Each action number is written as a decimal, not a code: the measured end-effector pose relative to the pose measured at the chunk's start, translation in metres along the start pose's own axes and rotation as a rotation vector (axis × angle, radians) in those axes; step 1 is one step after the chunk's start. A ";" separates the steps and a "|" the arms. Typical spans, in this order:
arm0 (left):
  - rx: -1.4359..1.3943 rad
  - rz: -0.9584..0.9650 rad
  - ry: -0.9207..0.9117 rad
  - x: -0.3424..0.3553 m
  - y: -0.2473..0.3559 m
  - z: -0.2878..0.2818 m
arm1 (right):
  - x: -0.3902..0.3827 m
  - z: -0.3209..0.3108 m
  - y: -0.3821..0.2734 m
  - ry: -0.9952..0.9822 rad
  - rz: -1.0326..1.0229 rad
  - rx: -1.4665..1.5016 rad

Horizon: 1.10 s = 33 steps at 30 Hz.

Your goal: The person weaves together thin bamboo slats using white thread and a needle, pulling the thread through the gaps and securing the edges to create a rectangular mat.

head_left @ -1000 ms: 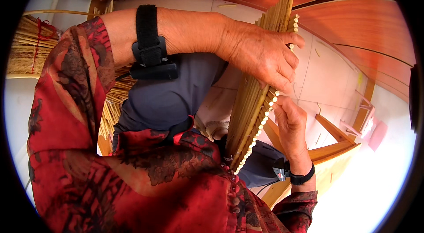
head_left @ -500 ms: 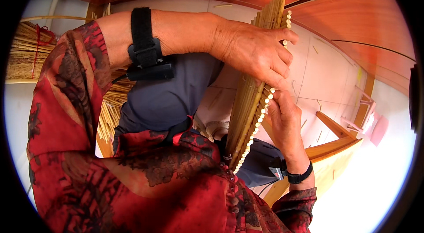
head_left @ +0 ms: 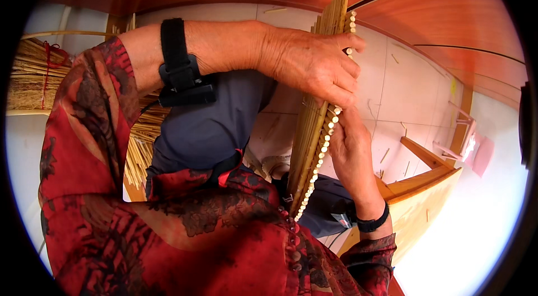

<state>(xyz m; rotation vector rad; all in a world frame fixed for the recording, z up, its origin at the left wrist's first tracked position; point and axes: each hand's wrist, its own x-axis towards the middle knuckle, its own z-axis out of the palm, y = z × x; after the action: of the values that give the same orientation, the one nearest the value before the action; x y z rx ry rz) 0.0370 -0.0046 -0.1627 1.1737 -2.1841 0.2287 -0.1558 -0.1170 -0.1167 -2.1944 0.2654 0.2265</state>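
A long panel of pale tan reed sticks [head_left: 305,161], with a row of round cut ends down its right side, stands slanted between my lap and the upper middle. My left hand [head_left: 328,69] reaches across from the left, its fingers curled over the panel's upper part. Just below it, my right hand [head_left: 353,144] grips the panel's right edge, fingertips up against the sticks near my left fingers and partly hidden. Black straps with small devices sit on both my forearms.
Bundles of straw and sticks [head_left: 31,77], one tied with red string, lie at the left. Red wooden panels [head_left: 426,4] line the top. A wooden frame [head_left: 420,184] stands at lower right, a pink chair [head_left: 471,150] beyond it. Stick scraps lie on the tiled floor [head_left: 384,94].
Both my hands and the panel's top have shifted gradually leftward; my right hand has also risen slightly, closer to my left fingers. Both stay on the panel.
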 end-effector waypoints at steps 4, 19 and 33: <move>-0.011 0.010 -0.002 0.006 -0.005 0.005 | 0.000 -0.005 0.005 0.038 -0.011 -0.004; 0.152 -0.109 -0.169 0.116 -0.001 -0.011 | -0.143 -0.068 -0.020 0.574 -0.122 -0.473; 0.375 -0.464 -0.125 0.144 0.002 -0.057 | -0.042 -0.072 0.033 0.988 -0.517 -0.366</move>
<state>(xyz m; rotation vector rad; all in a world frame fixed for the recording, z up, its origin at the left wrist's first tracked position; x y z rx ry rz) 0.0038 -0.0779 -0.0302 1.9095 -1.9500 0.3811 -0.2002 -0.1891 -0.0887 -2.4811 0.1817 -1.1987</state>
